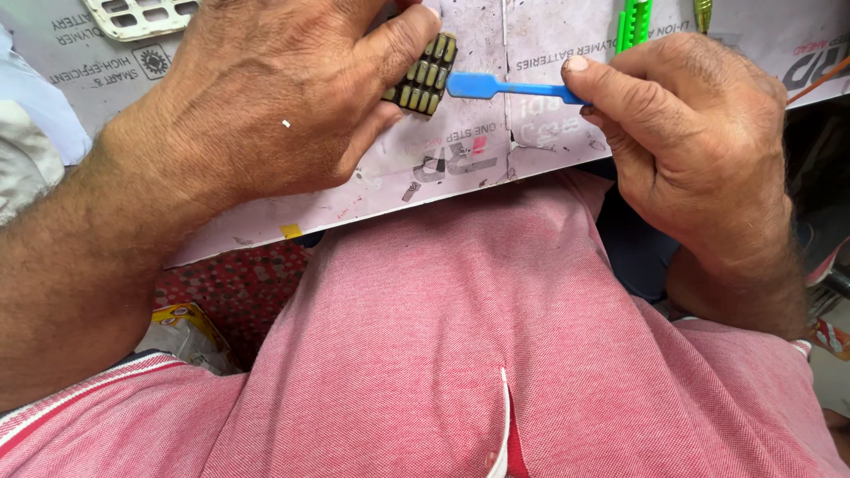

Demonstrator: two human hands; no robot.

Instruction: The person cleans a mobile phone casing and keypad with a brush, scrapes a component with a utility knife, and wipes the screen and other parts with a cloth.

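Keypad (423,74) in left hand (274,97), blue pry tool (505,88)

Plastic tool, printed card surface
Your blue tool (496,87) looks smooth, glossy plastic; the surface (469,168) is matt, scuffed printed card; your shirt (460,336) is woven cloth.

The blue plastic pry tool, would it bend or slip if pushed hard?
The blue pry tool looks thin and flat, so it probably flexes. It seems light: the right hand pinches it by the fingertips only. Smooth plastic may slip.
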